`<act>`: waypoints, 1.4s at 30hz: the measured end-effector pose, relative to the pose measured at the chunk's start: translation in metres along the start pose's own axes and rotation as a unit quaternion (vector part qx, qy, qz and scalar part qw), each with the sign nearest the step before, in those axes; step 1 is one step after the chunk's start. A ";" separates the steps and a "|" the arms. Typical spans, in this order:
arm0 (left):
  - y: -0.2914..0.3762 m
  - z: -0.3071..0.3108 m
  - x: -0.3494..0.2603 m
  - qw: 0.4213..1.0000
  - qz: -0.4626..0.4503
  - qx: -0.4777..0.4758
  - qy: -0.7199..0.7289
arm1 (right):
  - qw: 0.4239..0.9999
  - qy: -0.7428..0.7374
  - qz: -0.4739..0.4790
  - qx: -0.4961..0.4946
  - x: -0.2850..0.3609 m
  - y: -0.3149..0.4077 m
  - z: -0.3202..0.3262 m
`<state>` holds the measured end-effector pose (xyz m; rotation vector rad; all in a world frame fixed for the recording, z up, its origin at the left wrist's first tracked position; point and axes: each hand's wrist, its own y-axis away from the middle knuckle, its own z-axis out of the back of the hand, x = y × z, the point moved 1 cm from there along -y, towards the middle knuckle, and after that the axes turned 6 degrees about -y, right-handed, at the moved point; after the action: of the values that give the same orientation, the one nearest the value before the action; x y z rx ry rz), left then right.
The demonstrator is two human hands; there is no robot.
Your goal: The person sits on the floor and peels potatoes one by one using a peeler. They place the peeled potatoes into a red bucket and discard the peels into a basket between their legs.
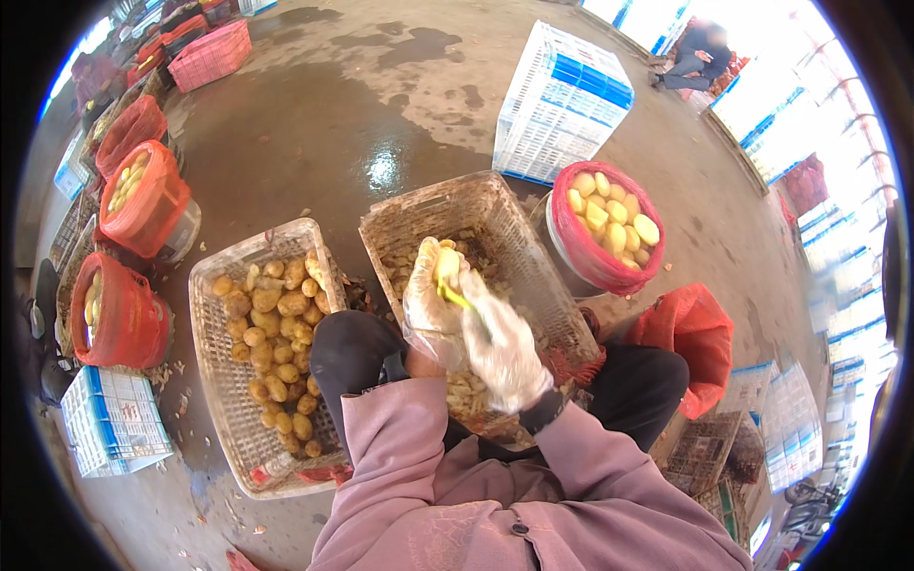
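My left hand (pixel 428 300), in a whitish glove with a clear plastic cover, holds a peeled potato (pixel 448 263) upright. My right hand (pixel 500 342), also gloved and slightly blurred, grips a yellow-green peeler (pixel 453 295), whose head is against or very near the potato. Both hands are over a dirty plastic crate (pixel 564 314) holding peelings. At the left, a pale plastic crate (pixel 214 400) holds many unpeeled potatoes (pixel 265 321). To the right, a bucket lined with red mesh (pixel 564 207) is filled with peeled potatoes (pixel 615 214).
A white and blue crate stack (pixel 557 107) stands beyond the bucket. A red mesh bag (pixel 696 342) lies by the right knee. More red-mesh-lined buckets (pixel 125 321) line the left side. A person (pixel 696 61) sits at the upper right. The concrete floor (pixel 300 143) has wet patches.
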<state>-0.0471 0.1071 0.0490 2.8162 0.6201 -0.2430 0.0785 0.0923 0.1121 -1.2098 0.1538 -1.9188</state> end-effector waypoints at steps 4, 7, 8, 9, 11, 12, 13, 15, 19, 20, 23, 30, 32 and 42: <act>-0.004 0.003 -0.007 0.994 -0.009 -0.041 -0.096 | 0.994 -0.092 -0.047 0.017 -0.006 0.021 0.017; -0.006 -0.001 0.000 0.997 -0.054 -0.026 -0.048 | 0.994 -0.094 -0.051 -0.006 0.005 0.001 0.027; -0.004 -0.003 -0.001 0.999 -0.032 -0.026 -0.001 | 0.995 -0.094 -0.036 -0.019 0.003 -0.007 0.025; -0.006 -0.001 0.001 0.999 -0.016 -0.038 0.015 | 0.995 -0.096 -0.020 -0.032 0.002 -0.013 0.019; -0.012 0.006 0.005 0.997 0.016 -0.062 0.046 | 0.996 -0.081 -0.022 -0.042 -0.002 -0.018 0.005; -0.012 0.007 0.005 0.997 0.030 -0.054 0.046 | 0.997 -0.051 -0.007 -0.059 -0.003 -0.013 -0.004; -0.011 0.009 0.002 0.997 0.047 -0.014 0.053 | 0.999 -0.038 -0.012 -0.034 -0.004 -0.005 -0.006; -0.009 0.017 -0.007 0.992 0.081 0.067 0.068 | 0.998 -0.047 -0.042 0.002 0.000 0.010 -0.005; -0.010 0.014 -0.003 0.995 0.059 -0.019 0.078 | 0.995 -0.098 -0.019 0.021 0.000 0.033 0.015; -0.010 0.012 -0.003 0.995 0.062 -0.006 0.072 | 0.994 -0.091 -0.044 0.038 -0.001 0.033 0.024; -0.010 0.009 -0.004 0.995 0.080 0.033 0.050 | 0.995 -0.080 -0.053 0.021 0.000 0.024 0.030; -0.012 0.016 0.008 0.999 0.020 -0.042 -0.007 | 0.999 -0.043 0.011 -0.031 -0.005 -0.012 0.006; -0.012 0.014 0.005 0.999 0.005 -0.026 -0.024 | 0.999 -0.040 0.014 -0.019 -0.008 0.007 0.003; -0.010 0.012 0.000 0.999 0.016 0.030 -0.010 | 0.997 -0.061 0.004 -0.038 0.000 -0.006 0.016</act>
<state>-0.0525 0.1125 0.0359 2.8756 0.5712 -0.2889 0.0880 0.1014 0.1234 -1.3709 0.1682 -1.8399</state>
